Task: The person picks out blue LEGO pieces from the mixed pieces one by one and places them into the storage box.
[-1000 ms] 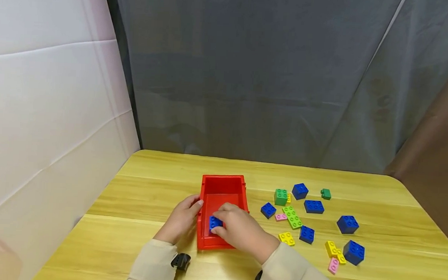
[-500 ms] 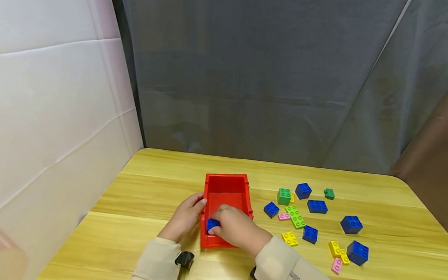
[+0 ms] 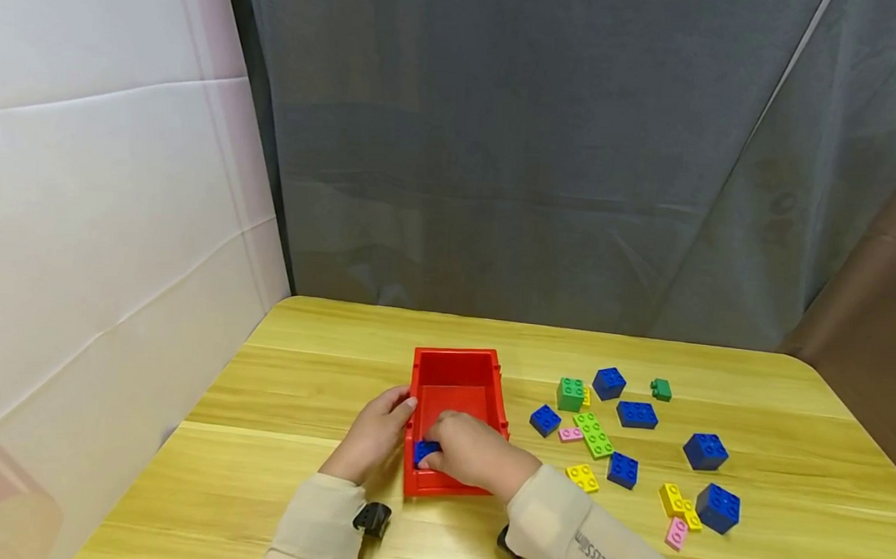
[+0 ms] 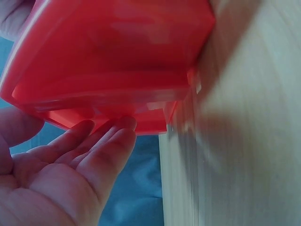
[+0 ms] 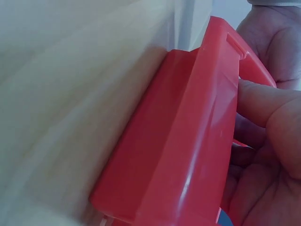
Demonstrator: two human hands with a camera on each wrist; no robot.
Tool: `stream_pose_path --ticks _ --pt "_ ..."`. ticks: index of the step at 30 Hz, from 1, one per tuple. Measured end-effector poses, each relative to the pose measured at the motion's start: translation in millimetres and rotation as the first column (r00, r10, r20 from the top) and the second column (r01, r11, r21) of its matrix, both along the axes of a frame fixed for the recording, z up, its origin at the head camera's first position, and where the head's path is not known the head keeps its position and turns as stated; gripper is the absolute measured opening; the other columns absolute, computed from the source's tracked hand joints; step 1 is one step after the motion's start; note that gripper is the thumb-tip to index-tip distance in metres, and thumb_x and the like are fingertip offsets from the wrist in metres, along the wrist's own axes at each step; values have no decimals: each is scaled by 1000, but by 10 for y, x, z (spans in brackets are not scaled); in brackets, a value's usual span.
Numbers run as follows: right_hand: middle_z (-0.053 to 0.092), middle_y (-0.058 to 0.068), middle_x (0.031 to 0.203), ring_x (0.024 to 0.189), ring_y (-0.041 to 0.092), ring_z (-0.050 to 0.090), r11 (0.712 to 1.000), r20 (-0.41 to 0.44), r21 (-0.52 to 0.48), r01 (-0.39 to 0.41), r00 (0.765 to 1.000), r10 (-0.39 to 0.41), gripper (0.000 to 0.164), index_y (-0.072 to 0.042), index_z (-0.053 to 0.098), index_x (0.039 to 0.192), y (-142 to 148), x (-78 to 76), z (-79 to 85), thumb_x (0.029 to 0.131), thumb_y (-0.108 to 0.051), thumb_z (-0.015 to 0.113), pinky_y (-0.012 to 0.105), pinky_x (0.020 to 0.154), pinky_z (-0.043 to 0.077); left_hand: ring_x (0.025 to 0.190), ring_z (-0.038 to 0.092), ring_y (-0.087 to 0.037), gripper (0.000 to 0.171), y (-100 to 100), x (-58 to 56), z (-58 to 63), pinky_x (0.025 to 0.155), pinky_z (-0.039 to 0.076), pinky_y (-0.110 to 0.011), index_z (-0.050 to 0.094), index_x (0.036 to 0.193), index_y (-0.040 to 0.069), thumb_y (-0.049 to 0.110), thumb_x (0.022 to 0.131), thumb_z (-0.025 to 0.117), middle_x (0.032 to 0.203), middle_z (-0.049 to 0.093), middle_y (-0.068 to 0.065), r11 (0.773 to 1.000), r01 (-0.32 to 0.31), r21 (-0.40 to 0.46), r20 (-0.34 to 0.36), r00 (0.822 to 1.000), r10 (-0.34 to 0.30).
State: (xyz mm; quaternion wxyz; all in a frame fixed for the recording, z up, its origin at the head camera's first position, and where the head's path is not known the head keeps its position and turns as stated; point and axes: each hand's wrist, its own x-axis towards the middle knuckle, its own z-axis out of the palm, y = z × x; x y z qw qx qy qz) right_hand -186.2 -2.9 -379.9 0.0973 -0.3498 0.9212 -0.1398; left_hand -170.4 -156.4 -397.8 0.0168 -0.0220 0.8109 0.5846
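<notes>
A red plastic bin (image 3: 456, 351) stands on the wooden table. My left hand (image 3: 374, 433) holds its left side, with the thumb at the rim and the fingers (image 4: 106, 150) against the outer wall under the lip. Inside the bin, near its front left corner, my right hand (image 3: 478, 452) grips a blue building brick (image 3: 425, 450) between thumb and fingers. That hand covers part of the brick and of the bin floor. In the right wrist view the bin's wall (image 5: 188, 141) hides the brick and the fingertips.
Right of the bin lie loose bricks: several blue ones (image 3: 637, 414), a green one (image 3: 570, 394), a lime one (image 3: 593, 436), a dark green piece (image 3: 661, 390), yellow ones (image 3: 583, 477) and pink ones (image 3: 676, 534). A grey curtain (image 3: 499, 148) hangs behind the table.
My right hand has moved the blue brick a little toward the bin's front left corner. The left hand keeps its hold. The whole view has shifted slightly.
</notes>
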Motion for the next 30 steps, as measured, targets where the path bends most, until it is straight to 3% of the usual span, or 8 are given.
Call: stream_pose_path --ticks 8,15,30 --pt "60 -6 83 73 7 49 999 35 28 -16 999 15 20 -11 75 98 -4 -32 7 87 -28 71 19 72 47 124 48 -41 41 4 12 13 106 35 -57 48 136 -6 17 103 42 133 54 -24 1000 -4 -18 8 1000 5" --pt "47 -7 59 56 8 42 1000 79 6 -19 997 18 15 -12 71 77 -26 -55 7 86 -24 73 18 54 36 124 49 -40 40 5 6 10 106 36 -57 48 135 -7 17 103 42 133 54 -24 1000 -4 -6 2 1000 4" --pt "44 -7 55 55 8 42 999 108 26 18 994 -21 16 -14 68 73 -53 -74 4 85 -23 75 19 55 36 124 48 -41 40 3 1 6 106 36 -56 47 135 -8 15 103 42 133 53 -26 1000 -8 -1 -4 1000 8"
